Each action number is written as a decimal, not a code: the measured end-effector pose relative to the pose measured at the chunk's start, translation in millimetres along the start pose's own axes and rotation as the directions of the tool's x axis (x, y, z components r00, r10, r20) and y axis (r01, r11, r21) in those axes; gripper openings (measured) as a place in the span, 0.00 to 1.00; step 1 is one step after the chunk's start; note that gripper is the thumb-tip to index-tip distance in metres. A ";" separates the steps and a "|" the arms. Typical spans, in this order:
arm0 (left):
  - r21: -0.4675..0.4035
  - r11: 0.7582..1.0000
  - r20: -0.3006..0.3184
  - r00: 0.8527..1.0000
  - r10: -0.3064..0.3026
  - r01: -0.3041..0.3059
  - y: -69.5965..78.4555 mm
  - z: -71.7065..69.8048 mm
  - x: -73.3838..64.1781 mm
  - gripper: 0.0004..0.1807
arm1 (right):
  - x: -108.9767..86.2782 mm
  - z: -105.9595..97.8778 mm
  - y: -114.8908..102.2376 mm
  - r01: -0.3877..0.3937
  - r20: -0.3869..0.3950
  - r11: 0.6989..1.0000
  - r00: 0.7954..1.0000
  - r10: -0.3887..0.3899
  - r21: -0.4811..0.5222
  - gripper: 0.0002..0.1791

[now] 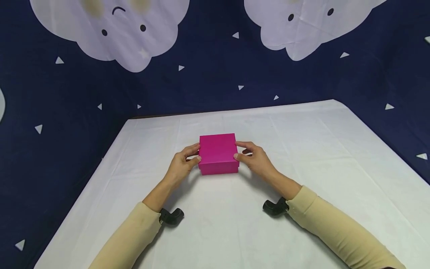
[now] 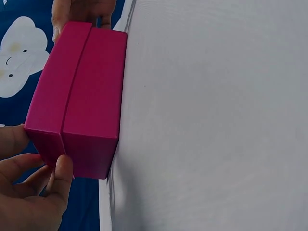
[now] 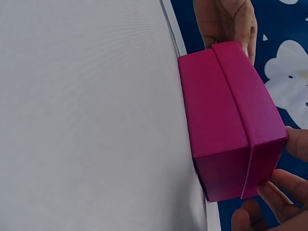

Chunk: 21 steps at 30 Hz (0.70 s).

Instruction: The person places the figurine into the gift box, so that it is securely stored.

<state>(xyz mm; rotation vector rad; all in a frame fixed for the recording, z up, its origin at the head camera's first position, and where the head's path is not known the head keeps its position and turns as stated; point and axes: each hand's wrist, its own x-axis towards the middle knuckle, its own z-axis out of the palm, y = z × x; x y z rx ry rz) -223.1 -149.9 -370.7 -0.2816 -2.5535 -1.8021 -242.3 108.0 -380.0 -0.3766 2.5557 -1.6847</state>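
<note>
A magenta cardboard box (image 1: 219,169) with a fitted lid (image 1: 217,148) sits on the white tabletop, the lid seated over the box's upper walls. My left hand (image 1: 181,163) holds the lid's left side, with the thumb near the front corner and the fingers farther back. On the opposite side, my right hand (image 1: 256,158) grips the lid's right edge in much the same way. The left wrist view shows the left thumb (image 2: 63,173) at the lid's lower rim. In the right wrist view, right-hand fingers (image 3: 279,197) touch the lid's end.
White cloth covers the table (image 1: 215,224). Behind it hangs a navy curtain (image 1: 208,82) with clouds and small triangles. A black curved piece (image 1: 172,216) sticks out below the left cuff, and another black piece (image 1: 275,207) below the right cuff.
</note>
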 end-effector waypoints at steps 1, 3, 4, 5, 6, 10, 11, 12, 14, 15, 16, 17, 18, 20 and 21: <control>0.002 1.000 -0.001 1.000 -0.002 0.002 -0.4 -0.2 0.3 0.26 | 0.3 0.4 0.1 0.002 -0.002 1.000 1.000 -0.002 -0.001 0.28; 0.008 1.000 0.000 1.000 0.000 0.000 -0.9 -0.6 0.9 0.26 | 0.7 0.8 -0.1 0.007 -0.004 1.000 1.000 -0.007 -0.005 0.28; 0.009 1.000 0.000 1.000 0.001 -0.001 -1.1 -0.6 1.3 0.26 | 0.9 0.8 -0.3 0.011 -0.005 1.000 1.000 -0.011 -0.011 0.28; 0.004 1.000 -0.002 1.000 -0.004 0.004 -1.1 -0.6 1.5 0.26 | 1.0 0.7 -0.7 0.013 -0.007 1.000 1.000 -0.014 -0.017 0.28; 0.003 1.000 -0.001 1.000 -0.003 0.003 -1.2 -0.7 1.8 0.26 | 1.3 0.7 -1.0 0.015 -0.008 1.000 1.000 -0.015 -0.022 0.28; 0.018 1.000 0.001 1.000 -0.007 0.007 -1.2 -1.0 2.3 0.26 | 1.8 0.4 -0.5 0.007 -0.011 1.000 1.000 -0.007 -0.021 0.27; 0.027 1.000 0.000 1.000 -0.011 0.011 -2.0 -1.2 2.0 0.26 | 1.7 0.5 0.3 0.000 -0.011 1.000 1.000 0.000 -0.013 0.27; 0.043 0.999 -0.001 1.000 -0.016 0.016 -2.4 -1.6 1.1 0.26 | 0.9 0.3 0.8 -0.005 -0.009 1.000 1.000 0.005 -0.005 0.27; 0.091 0.996 -0.013 1.000 -0.024 0.025 -2.9 -3.0 -1.5 0.26 | -1.0 -1.2 1.2 -0.018 -0.010 1.000 1.000 0.019 0.012 0.27; 0.117 0.993 -0.021 1.000 -0.024 0.026 -2.7 -4.3 -3.0 0.26 | -2.4 -2.8 0.5 -0.020 -0.012 1.000 1.000 0.020 0.013 0.27; 0.146 0.989 -0.028 0.999 -0.023 0.027 -1.9 -6.0 -4.8 0.26 | -3.8 -5.1 -0.9 -0.018 -0.016 1.000 1.000 0.019 0.009 0.27; 0.178 0.984 -0.038 0.999 -0.013 0.019 -0.5 -7.9 -6.6 0.26 | -5.6 -8.1 -3.0 -0.013 -0.020 1.000 1.000 0.012 -0.002 0.27; 0.214 0.977 -0.044 0.999 0.003 0.006 1.3 -10.4 -8.6 0.26 | -7.7 -11.6 -5.9 0.000 -0.027 1.000 1.000 0.000 -0.021 0.27; 0.269 0.963 -0.060 0.997 0.046 -0.028 6.5 -15.7 -12.2 0.26 | -11.6 -20.0 -12.3 0.037 -0.052 0.995 0.998 -0.042 -0.098 0.27; 0.299 0.953 -0.066 0.995 0.070 -0.048 9.1 -18.5 -13.9 0.26 | -13.7 -24.5 -15.6 0.067 -0.066 0.986 0.995 -0.078 -0.152 0.27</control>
